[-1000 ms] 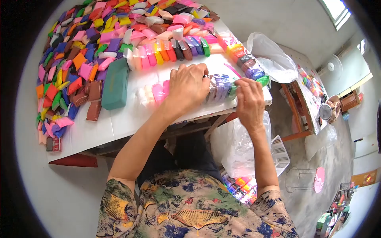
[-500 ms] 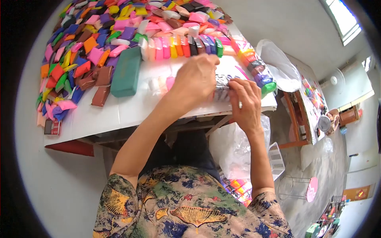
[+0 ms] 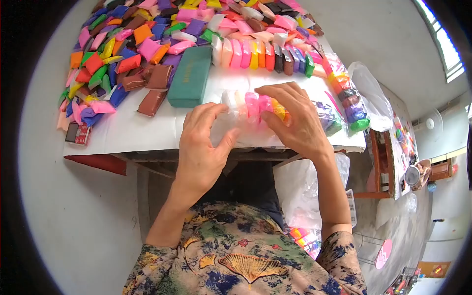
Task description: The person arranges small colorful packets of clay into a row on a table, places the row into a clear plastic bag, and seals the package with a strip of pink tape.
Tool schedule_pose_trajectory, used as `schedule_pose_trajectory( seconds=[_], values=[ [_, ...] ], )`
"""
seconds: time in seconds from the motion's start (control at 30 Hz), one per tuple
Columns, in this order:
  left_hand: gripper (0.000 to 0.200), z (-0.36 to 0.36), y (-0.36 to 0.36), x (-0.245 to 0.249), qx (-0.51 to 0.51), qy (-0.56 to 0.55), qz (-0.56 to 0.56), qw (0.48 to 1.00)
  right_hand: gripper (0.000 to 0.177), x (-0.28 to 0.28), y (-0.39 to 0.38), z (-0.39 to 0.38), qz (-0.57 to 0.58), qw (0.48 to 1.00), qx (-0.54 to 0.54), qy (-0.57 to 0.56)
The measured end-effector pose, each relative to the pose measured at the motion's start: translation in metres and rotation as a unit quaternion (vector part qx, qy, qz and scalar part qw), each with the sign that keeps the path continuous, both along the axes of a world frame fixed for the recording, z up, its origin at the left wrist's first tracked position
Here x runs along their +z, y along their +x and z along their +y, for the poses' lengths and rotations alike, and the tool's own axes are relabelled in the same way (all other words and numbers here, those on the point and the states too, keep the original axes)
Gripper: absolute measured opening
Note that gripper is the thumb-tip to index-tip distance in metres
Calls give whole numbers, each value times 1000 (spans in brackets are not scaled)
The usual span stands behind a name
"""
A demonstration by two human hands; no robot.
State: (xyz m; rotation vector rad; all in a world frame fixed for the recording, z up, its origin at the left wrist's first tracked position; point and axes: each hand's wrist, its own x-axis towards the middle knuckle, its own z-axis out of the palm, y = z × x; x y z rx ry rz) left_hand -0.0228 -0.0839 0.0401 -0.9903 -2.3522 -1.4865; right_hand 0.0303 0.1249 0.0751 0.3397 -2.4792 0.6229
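A clear plastic bag of soft coloured packets [image 3: 251, 107], white, pink and yellow in a row, lies on the white tabletop in front of me. My right hand [image 3: 297, 118] bends over its right part, thumb on the near side and fingers on the far side, hiding some packets. At the left end of the bag, my left hand [image 3: 201, 142] is open, its fingers curved and thumb apart. Just beyond lies another row of packets [image 3: 260, 55], from white through pink, yellow, red and black to green. A green box [image 3: 191, 76] stands left of that row.
A heap of loose coloured packets [image 3: 142, 34] covers the far left of the table [image 3: 142, 130]. Another filled bag [image 3: 351, 101] lies at the right edge, beside a crumpled clear bag [image 3: 371, 93]. A plastic sack [image 3: 305, 191] hangs below the table edge.
My left hand has drawn back toward me and spread from its closed position over the bag. My right hand now lies over the bag's pink and yellow packets. The view has shifted.
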Motion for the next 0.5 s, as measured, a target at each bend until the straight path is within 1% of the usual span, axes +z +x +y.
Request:
schedule_pose_trajectory(
  seconds=[0.1,0.13,0.23,0.33,0.43,0.5],
  values=[
    [19,0,-8,-2,-18,73,-35,997,30,3,-12,2,-80,997,12,-10],
    [16,1,-10,-3,-28,100,-50,993,21,4,-15,1,-70,997,23,-30],
    [10,8,-17,-5,-22,140,23,990,13,6,-25,3,-125,985,47,-110],
    [12,13,-17,-10,-75,220,-133,964,9,9,-26,0,-180,967,38,-174],
    [16,19,-20,-12,-53,230,-178,955,10,10,-29,1,-224,950,28,-215],
    [17,22,-20,-11,-39,236,-187,953,10,9,-30,0,-218,952,26,-211]
  ],
)
